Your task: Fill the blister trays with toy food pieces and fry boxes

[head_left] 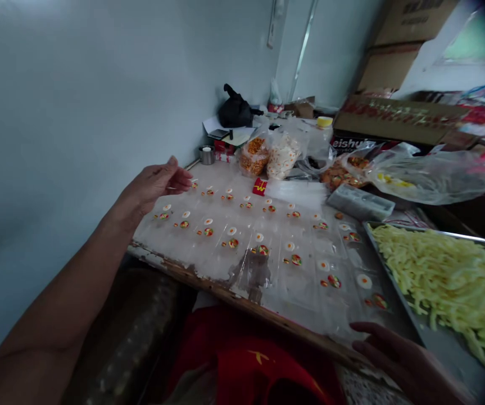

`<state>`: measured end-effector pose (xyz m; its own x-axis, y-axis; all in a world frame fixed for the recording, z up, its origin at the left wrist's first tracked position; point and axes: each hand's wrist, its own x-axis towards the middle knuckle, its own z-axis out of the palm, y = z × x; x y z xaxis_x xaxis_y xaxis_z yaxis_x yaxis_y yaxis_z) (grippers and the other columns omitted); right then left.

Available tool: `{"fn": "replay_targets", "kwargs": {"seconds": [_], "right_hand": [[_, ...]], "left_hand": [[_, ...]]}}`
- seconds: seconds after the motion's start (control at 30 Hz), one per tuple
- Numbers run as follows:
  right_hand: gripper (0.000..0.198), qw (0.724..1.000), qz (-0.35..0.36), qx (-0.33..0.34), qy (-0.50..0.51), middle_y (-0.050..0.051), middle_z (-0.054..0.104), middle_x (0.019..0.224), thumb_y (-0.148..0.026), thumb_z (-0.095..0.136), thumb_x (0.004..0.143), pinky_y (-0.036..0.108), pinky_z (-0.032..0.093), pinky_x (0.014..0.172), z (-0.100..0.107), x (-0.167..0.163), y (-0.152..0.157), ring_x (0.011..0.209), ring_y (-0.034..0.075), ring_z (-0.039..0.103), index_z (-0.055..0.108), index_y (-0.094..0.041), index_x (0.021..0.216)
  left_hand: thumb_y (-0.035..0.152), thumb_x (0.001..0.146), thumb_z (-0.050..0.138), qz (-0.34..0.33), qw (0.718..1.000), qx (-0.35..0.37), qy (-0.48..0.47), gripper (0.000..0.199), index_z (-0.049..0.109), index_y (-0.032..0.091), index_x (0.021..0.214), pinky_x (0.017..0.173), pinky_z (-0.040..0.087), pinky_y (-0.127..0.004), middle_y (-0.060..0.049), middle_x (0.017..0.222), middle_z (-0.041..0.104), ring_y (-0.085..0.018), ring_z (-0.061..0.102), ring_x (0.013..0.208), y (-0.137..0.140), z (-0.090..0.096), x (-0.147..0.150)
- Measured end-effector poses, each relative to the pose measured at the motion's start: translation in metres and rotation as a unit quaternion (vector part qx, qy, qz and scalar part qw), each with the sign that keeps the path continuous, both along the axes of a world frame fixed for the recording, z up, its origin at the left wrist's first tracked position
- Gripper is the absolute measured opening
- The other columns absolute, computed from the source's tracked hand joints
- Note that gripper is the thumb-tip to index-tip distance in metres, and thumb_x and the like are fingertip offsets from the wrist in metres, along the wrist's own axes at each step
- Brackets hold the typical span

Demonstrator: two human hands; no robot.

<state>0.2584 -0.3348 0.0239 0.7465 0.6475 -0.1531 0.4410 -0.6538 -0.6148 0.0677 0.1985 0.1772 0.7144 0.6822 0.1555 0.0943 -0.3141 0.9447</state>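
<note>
Rows of clear plastic bags lie flat across a worn table. On most of them sit a small fried-egg piece, a round red-and-green piece and a tiny burger-like piece. My left hand hovers over the far left end of the rows, fingers loosely bent and thumb apart, with nothing visible in it. Low at the right, my right hand has its fingers stretched out above the table's front edge, beside a metal tray heaped with yellow strips like french fries.
Behind the rows stand a bag of orange pieces, a bag of egg pieces and a stack of clear sleeves beside a red packet. Cardboard boxes pile up at the back right. A wall borders the left.
</note>
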Motion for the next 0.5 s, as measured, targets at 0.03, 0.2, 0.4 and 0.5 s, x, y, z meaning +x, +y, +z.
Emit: {"fn": "replay_targets", "kwargs": {"seconds": [0.03, 0.2, 0.4, 0.5], "right_hand": [[0.053, 1.0, 0.01, -0.008, 0.017, 0.006, 0.078, 0.086, -0.07, 0.063, 0.079, 0.024, 0.055, 0.058, 0.002, -0.002, -0.002, 0.074, 0.024, 0.074, 0.08, -0.027, 0.106], [0.052, 0.999, -0.034, 0.01, -0.023, 0.004, 0.078, 0.088, -0.07, 0.061, 0.083, 0.025, 0.054, 0.06, -0.006, -0.017, -0.003, 0.076, 0.024, 0.074, 0.079, -0.027, 0.105], [0.05, 0.9, -0.162, 0.142, -0.38, 0.008, 0.075, 0.089, -0.064, 0.059, 0.094, 0.034, 0.054, 0.074, -0.056, -0.019, 0.011, 0.076, 0.024, 0.07, 0.077, -0.018, 0.105], [0.038, 0.836, -0.159, 0.145, -0.506, 0.012, 0.074, 0.104, -0.047, 0.07, 0.094, 0.042, 0.052, 0.091, -0.08, -0.013, 0.004, 0.092, 0.029, 0.069, 0.074, -0.016, 0.115]], "left_hand": [[0.075, 0.093, 0.043, -0.008, 1.0, 0.007, -0.006, 0.07, 0.072, 0.011, 0.099, 0.09, 0.055, -0.043, -0.014, 0.1, 0.074, -0.021, 0.071, 0.087, -0.004, 0.002, -0.006], [0.078, 0.081, 0.061, -0.036, 0.995, 0.093, 0.0, 0.067, 0.073, 0.017, 0.108, 0.09, 0.052, -0.037, -0.011, 0.101, 0.075, -0.021, 0.07, 0.09, -0.016, 0.001, -0.029], [0.058, 0.072, 0.081, -0.038, 0.994, 0.071, 0.074, 0.048, 0.076, 0.024, 0.105, 0.088, 0.05, -0.033, -0.006, 0.107, 0.075, -0.022, 0.067, 0.097, -0.024, -0.022, -0.011], [0.059, 0.075, 0.079, -0.054, 0.995, 0.056, 0.063, 0.047, 0.076, 0.022, 0.103, 0.086, 0.049, -0.032, -0.006, 0.103, 0.075, -0.021, 0.067, 0.096, -0.03, -0.028, 0.021]]}}
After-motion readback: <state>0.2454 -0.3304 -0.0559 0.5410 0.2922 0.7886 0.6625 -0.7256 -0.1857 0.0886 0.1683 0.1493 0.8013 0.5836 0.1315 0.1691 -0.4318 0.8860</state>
